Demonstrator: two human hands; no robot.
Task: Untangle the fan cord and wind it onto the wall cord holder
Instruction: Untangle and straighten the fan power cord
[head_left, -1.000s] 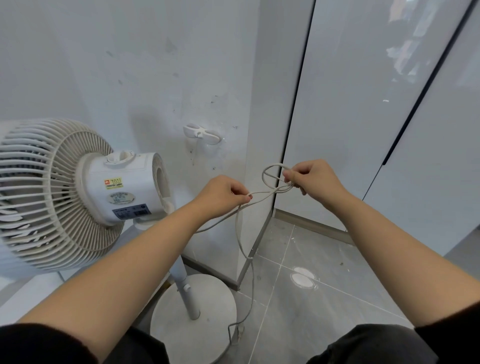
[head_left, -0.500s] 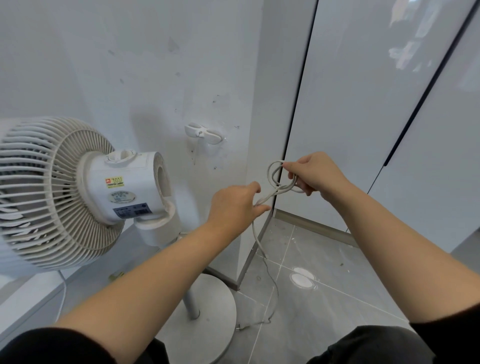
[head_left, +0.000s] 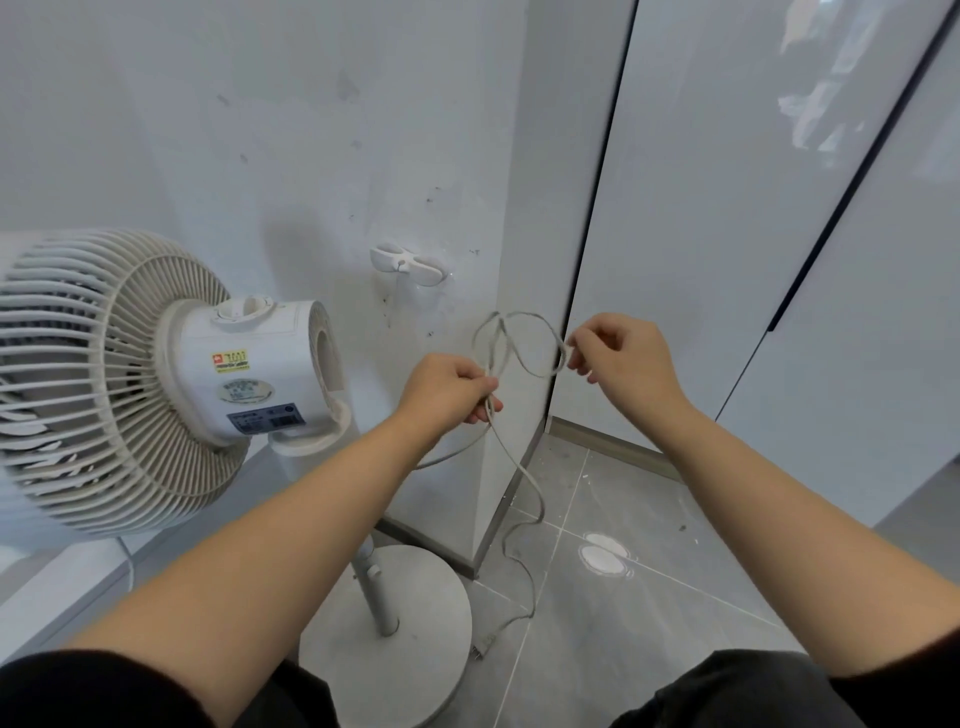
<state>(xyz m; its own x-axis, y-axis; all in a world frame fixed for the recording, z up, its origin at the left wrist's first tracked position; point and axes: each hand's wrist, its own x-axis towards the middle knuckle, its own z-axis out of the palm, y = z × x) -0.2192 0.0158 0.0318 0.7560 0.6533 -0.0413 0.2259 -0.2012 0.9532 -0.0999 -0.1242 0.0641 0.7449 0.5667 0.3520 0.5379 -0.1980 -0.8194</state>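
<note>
Cord (head_left: 522, 313) is thin and pale, twisted into a floppy double loop held up between both hands, below and right of the white plastic wall cord holder (head_left: 408, 265). Left hand (head_left: 449, 387) has its grip clenched round the crossing strands; right hand (head_left: 621, 358) pinches the loop's far end. Slack snakes down to the glossy grey tiled floor (head_left: 649, 623), next to the ribbed white fan (head_left: 156, 374) and its round flat base.

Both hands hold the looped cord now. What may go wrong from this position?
1. The cord crosses itself between the left hand and the right hand; pulling them apart may tighten it into a knot.
2. Its slack trails on the floor beside the fan base; a hard tug might snag there or rock the fan.
</note>
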